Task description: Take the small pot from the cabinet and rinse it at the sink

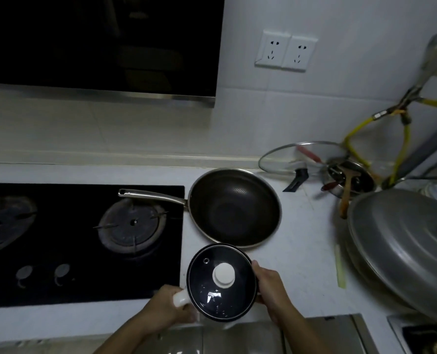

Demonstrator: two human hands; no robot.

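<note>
Both hands made the grip on the small pot: the left hand was wrapped shut around its white handle, and the right hand was clamped against the opposite side of the rim, thumb on top. The pot sat between them at the front edge of the surface, whether resting on it or held just above could not be told. Its dark glass lid with a white knob was in place, a small vent hole near the rim.

Just behind the pot, nearly touching, lay an open frying pan, its long handle reaching over the gas hob toward the left. Farther toward the back right corner a glass lid leaned by the wall beside a container of utensils, and a big domed metal lid filled the right edge. A metal rim at the lower right may have been the sink, though too little showed to be sure.

As a judgement: the lid was loose on top, held by neither hand, so tilting the pot on the way to the sink could let it slide off and break. Swinging right could also knock the frying pan or the domed lid.

No brand, label or writing could be read anywhere; the two wall sockets bore none.
</note>
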